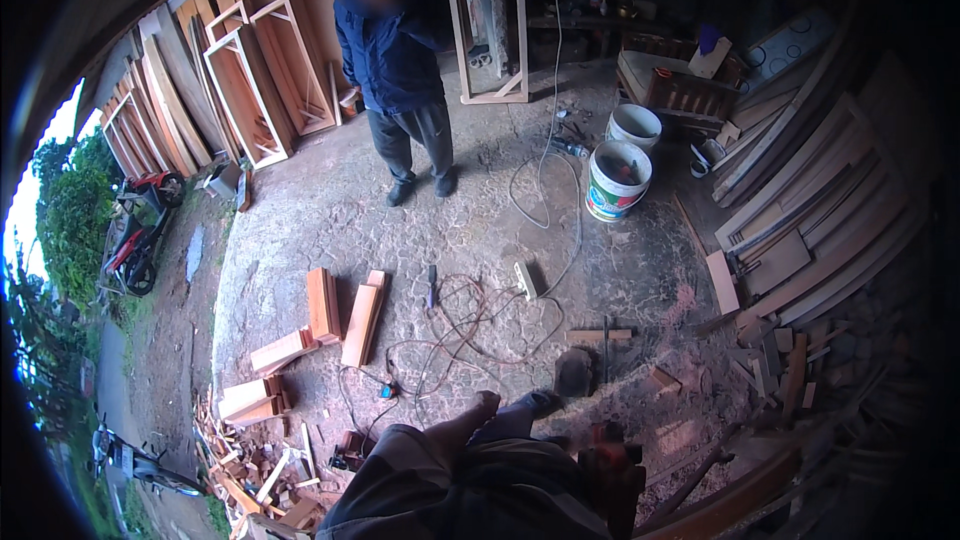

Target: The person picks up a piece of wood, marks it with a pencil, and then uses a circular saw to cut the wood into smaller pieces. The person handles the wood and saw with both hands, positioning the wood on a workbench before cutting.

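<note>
My left arm comes out of a grey short sleeve at the lower edge, crossing in front of my dark trouser leg. What looks like my left hand (487,401) is small and dim at its end; its fingers cannot be made out. Just beyond it is a dark shoe (541,402). My right hand does not show. By my right side stands a dark red and black thing, like a power tool (610,452), mostly in shadow. A dark, blocky object (575,373) lies on the floor ahead of the shoe.
Cords (450,340) tangle across the floor near a white power strip (526,280). Stacked wood blocks (323,305) and offcuts (260,485) lie left. A person (390,60) stands ahead, near leaning wooden frames (245,95). Buckets (618,180) and planks (800,240) are right.
</note>
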Demonstrator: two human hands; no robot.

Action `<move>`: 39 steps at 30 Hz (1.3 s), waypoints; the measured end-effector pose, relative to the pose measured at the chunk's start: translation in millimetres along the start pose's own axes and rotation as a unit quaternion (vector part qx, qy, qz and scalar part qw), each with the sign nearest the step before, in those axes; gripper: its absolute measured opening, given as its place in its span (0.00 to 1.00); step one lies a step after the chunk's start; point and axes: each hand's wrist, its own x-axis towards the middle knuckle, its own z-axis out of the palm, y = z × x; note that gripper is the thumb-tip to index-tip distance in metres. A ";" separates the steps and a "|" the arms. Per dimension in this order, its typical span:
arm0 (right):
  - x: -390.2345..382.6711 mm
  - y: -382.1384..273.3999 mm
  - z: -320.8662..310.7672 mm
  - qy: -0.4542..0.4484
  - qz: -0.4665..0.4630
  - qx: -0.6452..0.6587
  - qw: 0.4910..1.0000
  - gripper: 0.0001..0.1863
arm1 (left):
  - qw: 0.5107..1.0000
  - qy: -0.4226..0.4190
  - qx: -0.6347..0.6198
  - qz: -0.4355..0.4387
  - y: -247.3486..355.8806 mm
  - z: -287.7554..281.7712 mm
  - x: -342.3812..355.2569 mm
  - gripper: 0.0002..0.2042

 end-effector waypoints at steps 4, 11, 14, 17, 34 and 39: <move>-17.3 24.6 0.0 -0.012 -0.001 -0.020 1.000 0.20 | 0.810 -0.078 0.510 0.278 -35.6 27.4 0.4 0.16; -9.0 84.0 -1.3 0.057 -0.264 -0.389 0.881 0.20 | 0.948 -0.017 0.282 0.149 -23.7 37.5 6.7 0.20; 17.4 96.6 0.8 0.098 -0.328 -0.489 0.803 0.20 | 0.938 -0.006 0.321 0.130 -10.6 33.5 3.5 0.26; 54.7 103.0 11.4 0.054 -0.227 -0.449 0.862 0.14 | 0.955 0.010 0.223 0.196 4.4 27.9 -4.9 0.27; 410.2 399.0 389.5 -0.010 0.253 0.054 0.966 0.45 | 0.812 -0.063 0.571 0.106 73.2 3.6 146.0 0.41; 473.0 429.5 438.4 -0.068 0.277 -0.002 0.958 0.45 | 0.828 -0.037 0.543 0.136 67.9 -12.4 180.6 0.43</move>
